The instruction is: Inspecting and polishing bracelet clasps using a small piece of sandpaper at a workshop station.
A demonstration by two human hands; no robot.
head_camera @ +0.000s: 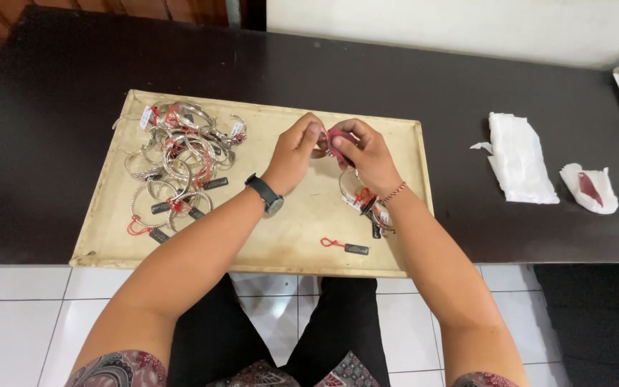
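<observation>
On one beige tray [266, 236], a pile of silver bangles [177, 168] too tangled to count lies left, while the left hand [296, 147] and right hand [363, 150] together pinch one pink cloth [337, 139] above the tray's middle.

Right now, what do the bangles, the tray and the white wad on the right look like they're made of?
Bangles: silvery metal, probably polished, since they glint. Tray: beige and matte, with a raised rim; maybe fabric-lined board, hard to tell. White wad: crumpled tissue or thin paper, judging by its creases. The pink piece between both hands looks like soft cloth, though that is unsure.
</observation>
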